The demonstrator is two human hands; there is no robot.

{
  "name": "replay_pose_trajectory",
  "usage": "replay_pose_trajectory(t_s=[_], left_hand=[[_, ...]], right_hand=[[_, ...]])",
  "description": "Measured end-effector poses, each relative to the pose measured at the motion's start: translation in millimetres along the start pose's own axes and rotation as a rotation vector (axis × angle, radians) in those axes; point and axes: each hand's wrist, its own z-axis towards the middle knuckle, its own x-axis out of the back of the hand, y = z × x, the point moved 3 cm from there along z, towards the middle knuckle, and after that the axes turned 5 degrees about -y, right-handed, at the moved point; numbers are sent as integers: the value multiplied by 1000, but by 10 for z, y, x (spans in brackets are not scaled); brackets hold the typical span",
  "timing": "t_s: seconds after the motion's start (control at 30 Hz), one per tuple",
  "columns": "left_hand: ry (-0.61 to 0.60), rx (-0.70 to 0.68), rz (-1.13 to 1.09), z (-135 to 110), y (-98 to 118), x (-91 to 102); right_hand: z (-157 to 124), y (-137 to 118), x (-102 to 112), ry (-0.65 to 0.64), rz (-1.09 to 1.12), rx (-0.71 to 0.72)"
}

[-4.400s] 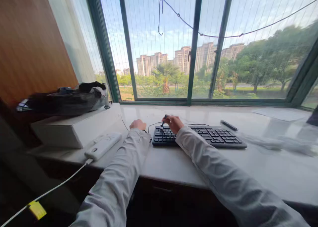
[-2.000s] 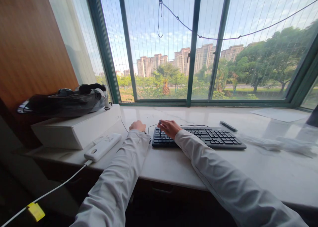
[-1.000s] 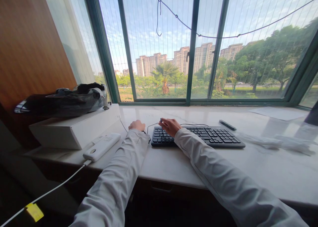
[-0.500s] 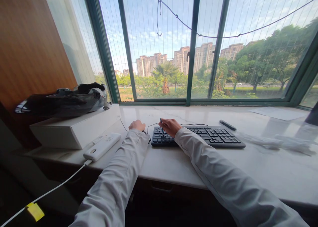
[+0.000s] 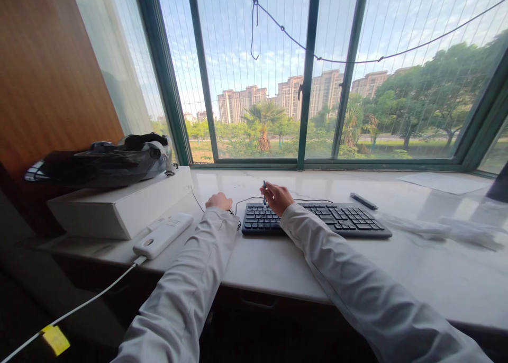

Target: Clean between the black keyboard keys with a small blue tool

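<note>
A black keyboard [image 5: 317,217] lies on the pale marble-patterned counter. Over its left half, near the back row of keys, is my right hand [image 5: 278,198], its fingers pinched round a slim dark pen-shaped tool [image 5: 264,189]. The tool stands nearly upright, and its lower tip is close to the back edge of the keys; whether it touches them I cannot tell. Just left of the keyboard my left hand [image 5: 219,200] rests on the counter with the fingers curled under. Anything inside that hand is hidden.
A short black stick-shaped object [image 5: 363,200] lies behind the keyboard, and crumpled clear plastic [image 5: 444,229] lies to its right. On the left are a white power bank [image 5: 163,236] with a cable and a white box [image 5: 119,204] bearing a dark visored item [image 5: 107,159].
My right hand has lifted slightly and shifted a little right and away, carrying the slim tool from over the keys toward the keyboard's back edge. My left hand stays in place.
</note>
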Motion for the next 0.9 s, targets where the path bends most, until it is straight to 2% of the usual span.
replay_pose_trajectory(t_s=[0.37,0.9], left_hand=[[-9,3,5,-32,14,20],[13,-14,15,62,-28,-39]], right_hand=[[-11,71,-105,-101,-21,-52],[-9,78,-141,-84,-49,-24]])
